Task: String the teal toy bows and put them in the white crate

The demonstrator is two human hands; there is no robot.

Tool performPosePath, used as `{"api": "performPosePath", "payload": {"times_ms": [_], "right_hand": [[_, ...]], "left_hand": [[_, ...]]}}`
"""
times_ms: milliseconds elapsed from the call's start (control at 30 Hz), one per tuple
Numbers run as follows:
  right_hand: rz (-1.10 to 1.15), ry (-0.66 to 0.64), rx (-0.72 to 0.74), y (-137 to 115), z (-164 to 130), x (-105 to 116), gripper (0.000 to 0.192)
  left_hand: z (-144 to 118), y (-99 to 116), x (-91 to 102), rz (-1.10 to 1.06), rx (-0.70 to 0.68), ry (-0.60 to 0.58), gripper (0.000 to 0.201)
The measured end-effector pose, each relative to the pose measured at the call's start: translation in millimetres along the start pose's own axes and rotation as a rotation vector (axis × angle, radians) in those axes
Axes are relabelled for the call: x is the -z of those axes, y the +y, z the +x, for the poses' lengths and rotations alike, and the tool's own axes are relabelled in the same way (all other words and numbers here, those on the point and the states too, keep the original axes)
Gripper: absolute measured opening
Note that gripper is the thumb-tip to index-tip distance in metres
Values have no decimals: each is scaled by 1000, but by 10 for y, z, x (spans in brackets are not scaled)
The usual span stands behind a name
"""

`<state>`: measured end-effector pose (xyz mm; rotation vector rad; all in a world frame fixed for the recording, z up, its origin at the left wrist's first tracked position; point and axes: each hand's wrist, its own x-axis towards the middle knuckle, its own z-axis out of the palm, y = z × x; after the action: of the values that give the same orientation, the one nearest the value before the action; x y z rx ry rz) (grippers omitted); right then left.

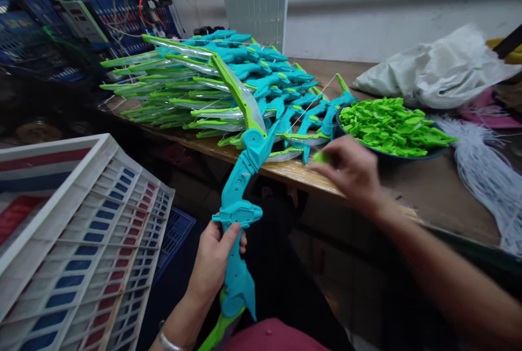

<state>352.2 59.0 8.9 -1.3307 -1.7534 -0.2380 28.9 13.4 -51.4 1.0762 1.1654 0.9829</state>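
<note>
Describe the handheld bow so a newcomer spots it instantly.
Start at the workbench, where many turquoise-and-green bows lie heaped. Before its near edge, the left hand grips one toy bow by its turquoise handle. Unlike the heaped ones, it is in a hand, reaching down to the picture's bottom edge.

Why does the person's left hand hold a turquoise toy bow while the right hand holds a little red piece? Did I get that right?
Nearly! The little piece in the right hand is bright green, not red, as the head view shows. The left hand does hold a turquoise toy bow, just as you said.
</note>
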Motion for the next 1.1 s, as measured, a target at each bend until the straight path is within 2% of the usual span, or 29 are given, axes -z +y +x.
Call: {"api": "performPosePath", "payload": {"times_ms": [67,133,233,333,433,533,700,933,1100], "right_hand": [[201,-96,22,-665,-304,-237,32],[249,-64,8,-1138,-549,-472,28],[170,46,2,-1435,-735,-697,22],[95,29,60,-1441,-766,-715,20],[99,-61,147,-1393,-770,-623,21],[134,-95,149,-1375,-798,-537,20],[148,-82,102,-1406,-836,-466,21],[106,-28,124,-1417,-847,-457,26],[88,-67,215,-1366,-798,-438,23]], "left_hand": [[-1,-16,-75,-38,0,-9,38],[-29,-31,-130,-93,8,-22,43],[-101,-43,-158,-176,11,11,47],[-157,-40,-142,-233,30,12,43],[-175,-29,-119,-231,-4,-69,32],[-175,-37,-98,-202,-23,-150,24],[-175,-83,-64,-180,-29,-194,25],[-195,-99,-52,-176,-9,-227,24],[-232,-26,-72,-128,-46,-236,26]]}}
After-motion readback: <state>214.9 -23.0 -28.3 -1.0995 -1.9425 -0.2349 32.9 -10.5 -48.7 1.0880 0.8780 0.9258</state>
